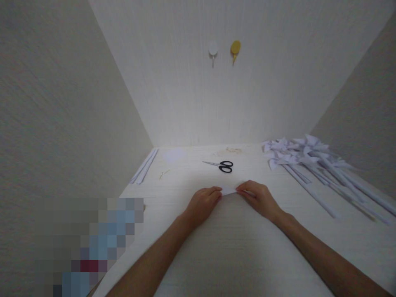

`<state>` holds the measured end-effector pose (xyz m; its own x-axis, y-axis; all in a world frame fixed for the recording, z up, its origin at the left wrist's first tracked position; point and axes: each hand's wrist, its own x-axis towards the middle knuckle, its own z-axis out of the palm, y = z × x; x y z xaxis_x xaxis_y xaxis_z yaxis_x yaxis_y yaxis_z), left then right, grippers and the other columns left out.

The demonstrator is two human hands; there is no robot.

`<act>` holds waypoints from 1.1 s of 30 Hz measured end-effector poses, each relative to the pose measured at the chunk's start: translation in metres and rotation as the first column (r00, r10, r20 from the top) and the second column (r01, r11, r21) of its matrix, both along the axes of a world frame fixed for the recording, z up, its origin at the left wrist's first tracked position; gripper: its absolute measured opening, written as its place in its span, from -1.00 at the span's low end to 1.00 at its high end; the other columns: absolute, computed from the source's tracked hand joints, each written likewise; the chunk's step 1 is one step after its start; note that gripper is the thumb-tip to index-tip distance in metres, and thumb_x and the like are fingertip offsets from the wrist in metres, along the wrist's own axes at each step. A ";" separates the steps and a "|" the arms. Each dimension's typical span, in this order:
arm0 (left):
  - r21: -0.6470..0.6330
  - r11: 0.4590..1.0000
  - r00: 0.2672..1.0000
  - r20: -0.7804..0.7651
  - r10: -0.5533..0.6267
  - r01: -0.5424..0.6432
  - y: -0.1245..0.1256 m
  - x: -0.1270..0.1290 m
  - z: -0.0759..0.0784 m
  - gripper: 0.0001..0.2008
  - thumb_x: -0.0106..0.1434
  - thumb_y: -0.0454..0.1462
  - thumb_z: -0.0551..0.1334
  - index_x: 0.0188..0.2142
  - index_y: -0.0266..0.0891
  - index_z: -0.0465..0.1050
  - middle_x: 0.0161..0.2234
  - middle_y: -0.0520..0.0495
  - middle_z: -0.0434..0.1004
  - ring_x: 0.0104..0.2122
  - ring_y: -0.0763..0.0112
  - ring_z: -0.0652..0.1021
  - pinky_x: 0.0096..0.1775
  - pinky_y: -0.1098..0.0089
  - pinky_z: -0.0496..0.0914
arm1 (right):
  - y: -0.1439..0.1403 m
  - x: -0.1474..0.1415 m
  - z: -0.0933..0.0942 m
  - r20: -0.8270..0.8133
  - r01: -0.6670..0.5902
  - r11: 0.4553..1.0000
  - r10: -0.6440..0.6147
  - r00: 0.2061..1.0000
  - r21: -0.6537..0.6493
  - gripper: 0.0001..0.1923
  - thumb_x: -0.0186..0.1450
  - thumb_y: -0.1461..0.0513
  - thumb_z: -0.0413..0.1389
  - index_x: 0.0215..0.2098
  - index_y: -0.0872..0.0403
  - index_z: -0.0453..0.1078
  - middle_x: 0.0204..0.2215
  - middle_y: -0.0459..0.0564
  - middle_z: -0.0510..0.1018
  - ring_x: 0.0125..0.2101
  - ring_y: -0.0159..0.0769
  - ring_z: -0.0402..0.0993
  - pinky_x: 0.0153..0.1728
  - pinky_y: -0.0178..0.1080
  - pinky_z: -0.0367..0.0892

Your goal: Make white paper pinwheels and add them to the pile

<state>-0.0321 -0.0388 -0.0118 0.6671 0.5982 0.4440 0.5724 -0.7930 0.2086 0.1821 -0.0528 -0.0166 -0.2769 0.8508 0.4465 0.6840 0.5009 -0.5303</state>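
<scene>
- Head view: the left hand and the right hand lay on the pale wooden table, fingertips pinched on a small folded white paper piece between them.
- Black-handled scissors lay just beyond it.
- White paper pinwheels on long sticks were heaped far right; two white paper sticks lay far left.
</scene>
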 end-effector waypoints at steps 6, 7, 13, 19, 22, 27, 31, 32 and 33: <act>-0.154 0.986 0.959 0.264 0.104 -0.065 0.003 -0.001 0.005 -0.78 0.20 -0.27 0.02 -0.38 -0.30 0.41 -0.37 -0.11 0.50 -0.36 0.43 0.48 -0.28 0.41 0.35 | 0.006 0.002 0.001 -0.495 0.172 0.933 -0.317 0.809 -0.317 -0.71 -0.04 0.06 0.16 -0.59 0.14 0.37 -0.78 -0.15 0.33 -0.76 -0.48 0.13 -0.74 -0.38 0.03; -0.213 0.973 0.941 0.303 0.152 -0.088 0.005 -0.002 0.006 -0.79 0.18 -0.26 0.05 -0.42 -0.31 0.41 -0.43 -0.09 0.50 -0.41 0.45 0.47 -0.32 0.43 0.34 | 0.007 0.002 0.000 -0.557 0.150 0.918 -0.346 0.755 -0.367 -0.70 -0.07 0.04 0.17 -0.60 0.14 0.36 -0.82 -0.18 0.28 -0.79 -0.51 0.08 -0.76 -0.40 -0.03; -0.505 0.852 0.787 0.466 0.405 -0.139 0.010 -0.003 0.012 -0.80 0.06 -0.23 0.17 -0.61 -0.30 0.38 -0.66 0.03 0.40 -0.61 0.53 0.38 -0.48 0.49 0.28 | 0.005 -0.001 -0.002 -0.712 -0.018 0.914 -0.304 0.634 -0.406 -0.69 0.02 0.06 0.13 -0.54 0.18 0.42 -0.83 -0.19 0.25 -0.78 -0.55 0.07 -0.78 -0.43 -0.06; -0.690 0.721 0.597 0.608 0.523 0.072 0.014 -0.002 0.009 -0.79 -0.04 -0.24 0.24 -0.40 -0.31 0.38 -0.47 -0.04 0.47 -0.55 0.51 0.46 -0.45 0.46 0.35 | -0.002 -0.004 0.004 -0.603 0.040 0.984 -0.138 0.785 -0.174 -0.72 0.16 0.11 0.02 -0.29 0.09 0.45 -0.35 0.04 0.55 -0.38 -0.27 0.48 -0.45 -0.26 0.39; -0.722 0.634 0.458 0.679 0.574 0.277 0.015 0.001 0.007 -0.50 -0.14 -0.25 0.31 -0.16 -0.26 0.25 -0.08 -0.23 0.35 -0.41 0.45 0.52 -0.33 0.38 0.39 | -0.007 -0.006 0.005 -0.406 0.065 0.996 -0.036 0.913 0.057 -0.73 0.21 0.17 -0.04 -0.20 0.04 0.42 -0.15 0.01 0.47 -0.14 -0.25 0.39 -0.13 -0.14 0.33; -0.780 0.454 0.516 0.625 0.586 0.430 0.012 0.007 0.004 -0.64 -0.04 -0.06 0.22 -0.45 -0.37 0.36 -0.42 -0.16 0.49 -0.49 0.43 0.50 -0.41 0.42 0.38 | -0.019 -0.016 0.004 0.049 -0.229 0.961 0.224 0.973 0.155 -0.66 0.26 0.24 -0.11 -0.03 0.07 0.28 -0.02 0.04 0.36 -0.07 -0.33 0.33 -0.07 -0.24 0.29; -0.795 0.558 0.575 0.579 0.578 0.239 0.011 0.007 0.005 -0.69 -0.08 -0.10 0.26 -0.64 -0.36 0.37 -0.66 -0.03 0.43 -0.66 0.53 0.38 -0.56 0.49 0.30 | -0.025 -0.022 0.007 0.106 -0.358 0.928 0.347 0.932 0.106 -0.67 0.22 0.18 -0.04 -0.05 0.02 0.28 -0.02 0.05 0.35 -0.13 -0.30 0.38 -0.14 -0.23 0.33; -0.792 0.571 0.586 0.573 0.573 0.217 0.011 0.007 0.005 -0.71 -0.08 -0.12 0.26 -0.65 -0.36 0.38 -0.68 -0.02 0.42 -0.67 0.54 0.37 -0.58 0.50 0.28 | -0.025 -0.023 0.008 0.030 -0.329 0.938 0.328 0.944 0.112 -0.69 0.20 0.18 -0.01 -0.09 0.02 0.30 -0.01 0.07 0.35 -0.18 -0.30 0.41 -0.19 -0.24 0.36; -0.793 0.572 0.595 0.568 0.569 0.210 0.010 0.006 0.006 -0.72 -0.08 -0.14 0.26 -0.65 -0.36 0.39 -0.70 -0.02 0.41 -0.68 0.55 0.36 -0.59 0.51 0.27 | -0.025 -0.024 0.008 -0.083 -0.270 0.956 0.280 0.956 0.111 -0.72 0.18 0.18 0.01 -0.13 0.03 0.31 -0.02 0.10 0.35 -0.25 -0.32 0.44 -0.26 -0.25 0.39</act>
